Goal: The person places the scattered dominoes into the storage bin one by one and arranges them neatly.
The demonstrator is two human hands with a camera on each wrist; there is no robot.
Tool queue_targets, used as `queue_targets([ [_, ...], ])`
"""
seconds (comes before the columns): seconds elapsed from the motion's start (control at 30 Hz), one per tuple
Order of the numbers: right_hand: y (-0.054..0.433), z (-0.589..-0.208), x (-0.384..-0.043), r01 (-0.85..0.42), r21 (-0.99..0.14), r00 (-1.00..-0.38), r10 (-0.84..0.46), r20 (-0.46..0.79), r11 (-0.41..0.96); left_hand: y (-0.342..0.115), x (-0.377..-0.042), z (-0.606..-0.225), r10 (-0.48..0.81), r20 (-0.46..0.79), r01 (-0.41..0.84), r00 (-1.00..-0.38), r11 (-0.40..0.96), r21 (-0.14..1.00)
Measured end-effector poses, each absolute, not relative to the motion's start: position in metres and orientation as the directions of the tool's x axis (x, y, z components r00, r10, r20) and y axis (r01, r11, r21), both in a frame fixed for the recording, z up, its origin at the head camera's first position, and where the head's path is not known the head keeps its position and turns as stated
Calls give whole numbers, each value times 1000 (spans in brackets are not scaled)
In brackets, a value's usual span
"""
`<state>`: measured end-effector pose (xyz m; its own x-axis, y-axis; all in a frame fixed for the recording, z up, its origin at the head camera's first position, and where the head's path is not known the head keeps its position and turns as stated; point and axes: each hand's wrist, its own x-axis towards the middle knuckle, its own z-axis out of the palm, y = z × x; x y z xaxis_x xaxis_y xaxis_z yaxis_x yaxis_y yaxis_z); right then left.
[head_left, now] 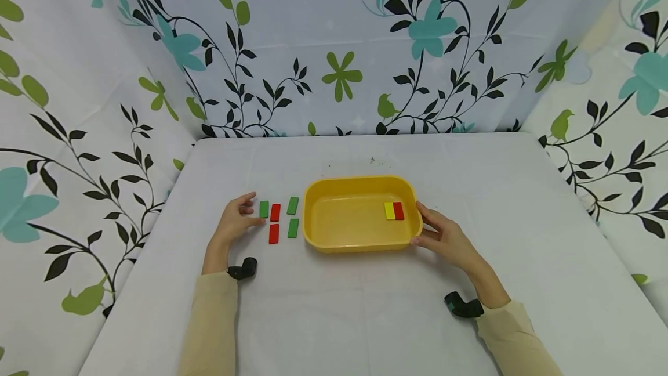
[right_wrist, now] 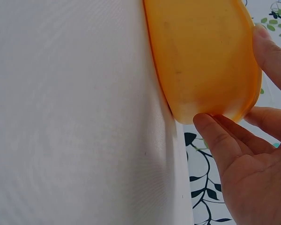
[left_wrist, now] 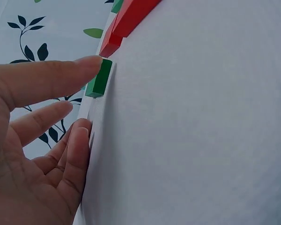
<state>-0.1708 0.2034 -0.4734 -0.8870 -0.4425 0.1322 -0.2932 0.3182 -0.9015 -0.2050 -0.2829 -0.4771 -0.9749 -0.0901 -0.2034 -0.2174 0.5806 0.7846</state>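
Left hand (head_left: pixel 233 222): fingers loose, just beside green block (head_left: pixel 264 209). Right hand (head_left: pixel 446 239): fingers grip yellow tray (head_left: pixel 344 213) at right end.

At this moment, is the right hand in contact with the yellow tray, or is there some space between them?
Touching. The right wrist view shows the right hand meeting the outside of the yellow tray, with no gap there.
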Motion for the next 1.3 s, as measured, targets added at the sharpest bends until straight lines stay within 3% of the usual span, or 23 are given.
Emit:
queue_targets([
  [1.3, 205, -475, -171, -275, -902, -891, -441, 109, 333, -277, -205, -478, -126, -139, -187, -982, 715, 674],
])
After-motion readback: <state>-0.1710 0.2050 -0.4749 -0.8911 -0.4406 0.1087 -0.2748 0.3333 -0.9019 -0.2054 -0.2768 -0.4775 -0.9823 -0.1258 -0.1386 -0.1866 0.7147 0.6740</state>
